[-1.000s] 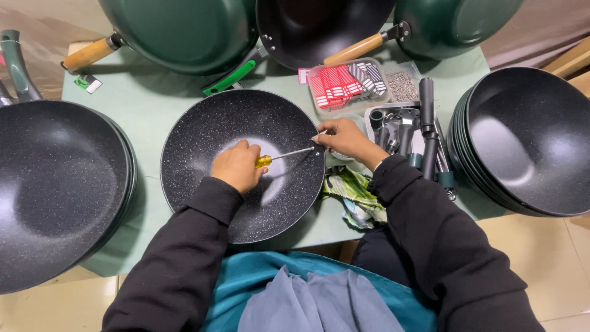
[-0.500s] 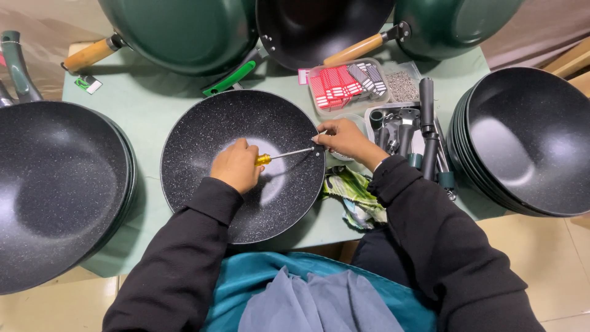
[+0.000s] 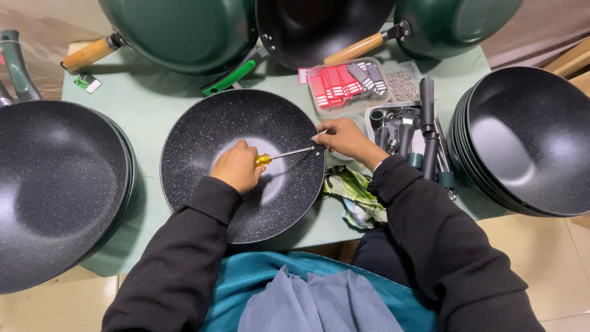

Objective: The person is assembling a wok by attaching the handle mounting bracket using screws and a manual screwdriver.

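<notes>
Head view: left hand [image 3: 236,166] grips a screwdriver [image 3: 284,155], right hand [image 3: 345,138] pinches the wok [image 3: 243,163] rim at 3 o'clock, handle not yet on.

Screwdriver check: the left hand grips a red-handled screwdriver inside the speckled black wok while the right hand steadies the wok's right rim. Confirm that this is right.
Not quite: the screwdriver has a yellow handle, not red, as the head view shows. The rest holds: the left hand grips it inside the speckled black wok, its shaft pointing at the right rim, where the right hand rests.

Screwdriver [image 3: 279,156] tip hidden behind right hand [image 3: 345,139]; side pans [image 3: 49,184] cropped.
</notes>
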